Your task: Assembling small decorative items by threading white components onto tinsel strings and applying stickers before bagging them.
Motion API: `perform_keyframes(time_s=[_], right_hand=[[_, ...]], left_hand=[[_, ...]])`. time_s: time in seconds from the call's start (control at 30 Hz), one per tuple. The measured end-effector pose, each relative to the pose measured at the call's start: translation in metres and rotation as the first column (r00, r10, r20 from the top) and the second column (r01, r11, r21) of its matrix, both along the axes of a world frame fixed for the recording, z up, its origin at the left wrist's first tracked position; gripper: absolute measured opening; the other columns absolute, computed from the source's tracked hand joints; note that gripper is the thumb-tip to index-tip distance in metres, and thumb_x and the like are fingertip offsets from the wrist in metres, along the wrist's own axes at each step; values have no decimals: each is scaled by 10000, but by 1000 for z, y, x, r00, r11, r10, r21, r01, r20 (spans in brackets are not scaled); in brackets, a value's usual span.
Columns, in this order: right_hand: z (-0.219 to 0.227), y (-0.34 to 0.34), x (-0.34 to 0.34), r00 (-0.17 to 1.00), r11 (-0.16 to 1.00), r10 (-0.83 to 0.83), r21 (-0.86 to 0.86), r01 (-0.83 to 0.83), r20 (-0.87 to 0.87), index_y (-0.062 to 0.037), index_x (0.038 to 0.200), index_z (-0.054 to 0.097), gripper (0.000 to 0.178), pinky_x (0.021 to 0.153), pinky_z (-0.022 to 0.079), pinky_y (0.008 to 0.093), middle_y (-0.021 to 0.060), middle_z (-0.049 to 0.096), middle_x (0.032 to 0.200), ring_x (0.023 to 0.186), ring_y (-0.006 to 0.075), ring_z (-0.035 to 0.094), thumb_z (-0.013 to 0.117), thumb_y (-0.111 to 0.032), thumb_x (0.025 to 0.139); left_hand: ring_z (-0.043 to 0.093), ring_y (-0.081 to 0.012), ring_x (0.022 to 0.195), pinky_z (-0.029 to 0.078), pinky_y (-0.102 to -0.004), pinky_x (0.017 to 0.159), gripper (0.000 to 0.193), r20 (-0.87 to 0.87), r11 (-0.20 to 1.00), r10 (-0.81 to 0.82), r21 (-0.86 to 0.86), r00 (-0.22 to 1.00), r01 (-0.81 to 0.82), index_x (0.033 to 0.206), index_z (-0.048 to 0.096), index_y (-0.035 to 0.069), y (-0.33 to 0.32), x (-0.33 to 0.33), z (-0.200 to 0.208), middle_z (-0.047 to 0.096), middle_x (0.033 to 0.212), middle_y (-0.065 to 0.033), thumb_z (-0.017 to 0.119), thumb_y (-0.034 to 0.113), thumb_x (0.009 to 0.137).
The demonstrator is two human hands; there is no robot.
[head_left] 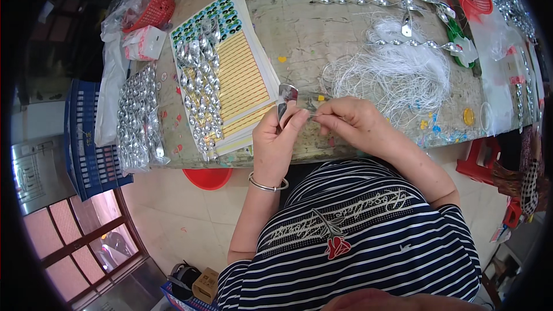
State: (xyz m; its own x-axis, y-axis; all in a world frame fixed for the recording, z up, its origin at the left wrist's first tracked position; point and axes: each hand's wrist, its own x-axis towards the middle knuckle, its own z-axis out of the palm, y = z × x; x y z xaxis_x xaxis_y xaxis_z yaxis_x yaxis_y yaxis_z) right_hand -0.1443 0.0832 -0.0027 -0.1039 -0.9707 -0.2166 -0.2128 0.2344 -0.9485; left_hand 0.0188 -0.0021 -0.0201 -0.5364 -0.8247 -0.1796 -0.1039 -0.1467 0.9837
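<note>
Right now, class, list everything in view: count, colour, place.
Table: one, grey-green, centre
Twisted strips: many, silver, left and upper right
Sticker sheets: several, yellow and green, left
Thread bundle: one, white, right of centre
Baskets: two, red, upper left and upper right
Packet: one, pink and white, upper left
Disc: one, yellow, right side
Coloured scraps: several, mixed colours, across table
Apparent bag: one, blue, beyond table's left edge
Basin: one, red, below table
Box: one, brown, lower left
Striped top: one, navy and white, lower centre
Bangle: one, silver, just below centre
Left hand: one, centre, holding a silver piece
Right hand: one, centre, pinching thin thread
</note>
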Motion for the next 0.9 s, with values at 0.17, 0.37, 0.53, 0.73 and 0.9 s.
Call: perform_keyframes(time_s=[0.17, 0.37, 0.53, 0.73, 0.9], right_hand=[[10, 5, 1, 987, 995, -100, -7, 101, 126, 17, 957, 623, 171, 633, 487, 226, 24, 622, 706, 661, 79, 595, 531, -127, 943], [18, 1, 5, 982, 988, -147, -33, 152, 117, 7, 952, 608, 163, 625, 486, 220, 16, 616, 699, 669, 71, 593, 514, -126, 951], [18, -1, 6, 984, 981, -175, -78, 176, 19, 1, 911, 596, 137, 612, 479, 217, 20, 617, 693, 654, 65, 591, 522, -111, 940], [15, -2, 7, 979, 974, -197, -127, 190, -51, 3, 899, 594, 118, 586, 470, 215, 26, 624, 683, 631, 68, 593, 534, -95, 925], [10, -3, 5, 969, 967, -228, -140, 213, -97, 1, 879, 597, 113, 577, 466, 212, 22, 625, 678, 620, 65, 593, 543, -92, 914]], left_hand=[[489, -35, 740, 422, -190, 679, 216, -111, 992, -95, 74, 989, 103, 1098, 582, 12, -2, 5, -6, 575, 876, 16, 564, 159, 942], [448, -55, 634, 412, -196, 569, 227, -86, 984, -132, 107, 987, 141, 1129, 557, 8, 1, 1, -4, 502, 826, 2, 501, 160, 970], [442, -43, 634, 397, -192, 553, 333, -91, 987, -157, 16, 983, 159, 1259, 537, 31, 5, 1, -5, 463, 849, 12, 550, 113, 936], [413, -39, 666, 366, -184, 577, 428, -55, 985, -172, 12, 984, 172, 1334, 496, 74, 3, 5, -3, 450, 868, 27, 576, 95, 914], [396, -54, 719, 350, -190, 632, 422, -39, 987, -160, -4, 986, 160, 1326, 506, 75, 4, 5, -4, 442, 862, 31, 580, 105, 911]])
